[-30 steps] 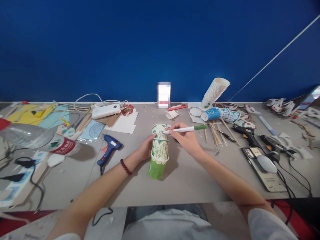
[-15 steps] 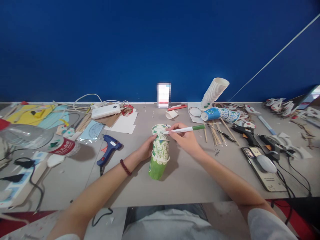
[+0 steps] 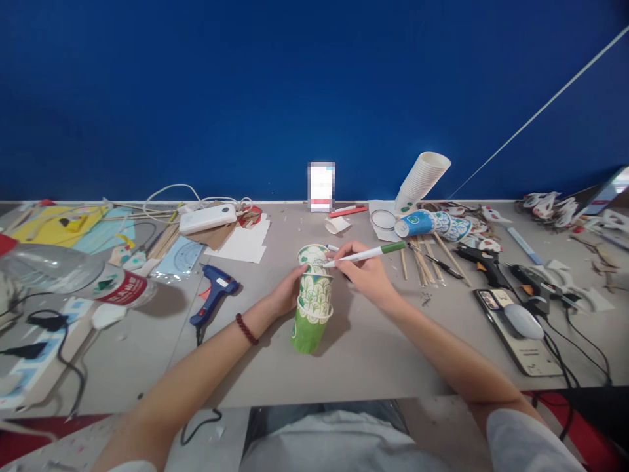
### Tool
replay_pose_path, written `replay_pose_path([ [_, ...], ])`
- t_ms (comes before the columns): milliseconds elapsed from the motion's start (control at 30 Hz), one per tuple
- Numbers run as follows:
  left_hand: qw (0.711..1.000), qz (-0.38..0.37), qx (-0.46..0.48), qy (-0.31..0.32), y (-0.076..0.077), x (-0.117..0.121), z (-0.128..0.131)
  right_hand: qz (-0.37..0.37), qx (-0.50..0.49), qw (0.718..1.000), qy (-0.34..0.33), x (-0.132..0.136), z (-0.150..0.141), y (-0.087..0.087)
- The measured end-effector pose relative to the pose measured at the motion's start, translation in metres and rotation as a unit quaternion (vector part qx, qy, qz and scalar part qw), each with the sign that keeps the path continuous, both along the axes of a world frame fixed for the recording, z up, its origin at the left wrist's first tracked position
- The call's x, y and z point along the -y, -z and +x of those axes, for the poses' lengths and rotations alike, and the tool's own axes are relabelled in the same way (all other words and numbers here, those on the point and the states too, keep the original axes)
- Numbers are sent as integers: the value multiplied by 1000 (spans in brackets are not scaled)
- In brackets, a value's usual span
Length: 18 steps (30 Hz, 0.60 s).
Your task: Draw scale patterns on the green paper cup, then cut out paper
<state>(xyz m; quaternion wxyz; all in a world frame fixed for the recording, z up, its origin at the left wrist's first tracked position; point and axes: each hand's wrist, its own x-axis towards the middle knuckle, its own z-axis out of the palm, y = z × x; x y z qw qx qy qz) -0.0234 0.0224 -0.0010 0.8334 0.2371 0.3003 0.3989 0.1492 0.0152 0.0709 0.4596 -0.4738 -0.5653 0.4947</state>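
Observation:
A stack of paper cups with green scale patterns lies tilted on the grey table in front of me. My left hand is closed round the stack from the left, a dark red bead bracelet on its wrist. My right hand grips a white marker with a green cap. The marker's tip touches the uppermost cup near its rim.
A blue glue gun lies left of the cups. A plastic bottle and cables sit at far left. Behind are a white power bank, a stack of white cups, blue patterned cups, wooden sticks, a black glue gun and a phone.
The marker's tip has shifted slightly on the top cup and the pen has tilted a little. The left hand and the cups stay where they were.

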Motion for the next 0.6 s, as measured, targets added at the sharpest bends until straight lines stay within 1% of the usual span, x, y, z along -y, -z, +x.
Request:
replay_pose_path([
  [233,1000,-12,-12,1,-1,1,0,-1,-19,1000,1,0,-1,-1],
  [367,1000,-6,-4,-4,-1,1,0,6,-1,1000,16,0,-1,-1],
  [600,1000,-8,-15,-3,0,0,1,12,14,1000,16,-1,-1,1],
])
